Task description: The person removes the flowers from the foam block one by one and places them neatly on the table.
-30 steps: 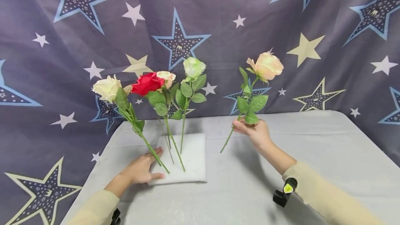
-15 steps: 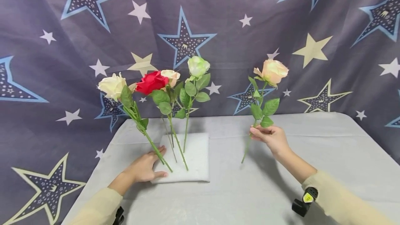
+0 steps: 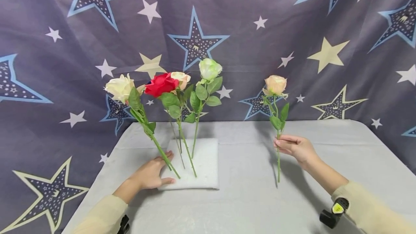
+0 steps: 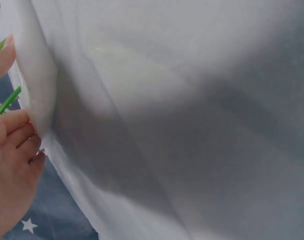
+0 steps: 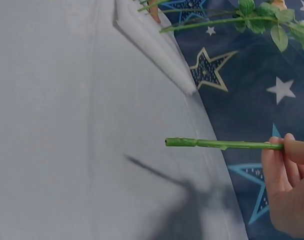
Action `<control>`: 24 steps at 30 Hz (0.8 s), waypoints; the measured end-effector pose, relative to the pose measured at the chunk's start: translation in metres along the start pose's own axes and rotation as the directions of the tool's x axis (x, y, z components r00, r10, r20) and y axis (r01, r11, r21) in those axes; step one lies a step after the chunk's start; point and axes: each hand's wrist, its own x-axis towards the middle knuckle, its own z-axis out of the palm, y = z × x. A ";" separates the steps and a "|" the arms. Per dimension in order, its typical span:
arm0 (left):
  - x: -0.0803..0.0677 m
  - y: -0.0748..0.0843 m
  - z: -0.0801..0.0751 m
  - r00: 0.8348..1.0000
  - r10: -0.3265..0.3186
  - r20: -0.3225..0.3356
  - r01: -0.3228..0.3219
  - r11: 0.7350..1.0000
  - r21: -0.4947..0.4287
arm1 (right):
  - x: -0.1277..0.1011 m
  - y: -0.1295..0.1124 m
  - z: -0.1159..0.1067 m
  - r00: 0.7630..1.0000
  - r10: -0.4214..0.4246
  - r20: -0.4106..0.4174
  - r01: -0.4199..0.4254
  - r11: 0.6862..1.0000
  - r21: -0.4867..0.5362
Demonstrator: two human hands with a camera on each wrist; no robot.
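Observation:
In the head view my right hand [image 3: 297, 151] pinches the stem of a peach rose [image 3: 275, 85], holding it upright over the right half of the table. Its bare lower stem end [image 5: 182, 142] sticks out past the fingers in the right wrist view. My left hand [image 3: 148, 174] rests on the left side of a white foam block [image 3: 208, 167], thumb and fingers spread. Standing in the block are a leaning cream rose [image 3: 119, 88], a red rose [image 3: 161, 85], a small pale-peach rose [image 3: 181, 78] partly behind it, and a greenish-white rose [image 3: 210, 69].
The table [image 3: 247, 205] wears a grey cloth, its back edge close to a purple curtain [image 3: 247, 57] printed with stars. A black wrist camera [image 3: 330, 217] hangs at the right sleeve. The thin stems in the block rise close beside my left hand.
My right hand has moved right and lower with the peach rose, which has turned from a slant to upright. My left hand stays on the foam block; the head view has shifted slightly.

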 end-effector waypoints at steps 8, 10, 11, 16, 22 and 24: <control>0.000 0.001 -0.001 1.000 -0.003 0.005 0.003 1.000 0.006 | -0.007 0.006 -0.035 0.996 0.091 0.025 -0.091 0.995 0.039; 0.000 0.001 -0.001 1.000 -0.007 0.010 0.007 1.000 0.004 | -0.009 0.008 -0.045 0.994 0.102 0.045 -0.105 0.991 0.078; 0.001 0.001 -0.001 1.000 -0.010 0.013 0.010 1.000 0.003 | -0.011 0.009 -0.050 0.993 0.101 0.058 -0.106 0.990 0.092; 0.001 0.000 0.001 1.000 -0.011 0.015 0.011 1.000 0.003 | -0.019 0.015 -0.074 0.989 0.067 0.131 -0.089 0.983 0.162; 0.000 -0.001 0.000 1.000 -0.006 0.005 0.006 1.000 0.002 | -0.028 0.019 -0.100 0.981 0.032 0.193 -0.068 0.980 0.188; 0.000 -0.001 0.000 1.000 -0.012 0.005 0.012 1.000 0.003 | -0.030 0.019 -0.108 0.983 0.043 0.181 -0.074 0.983 0.168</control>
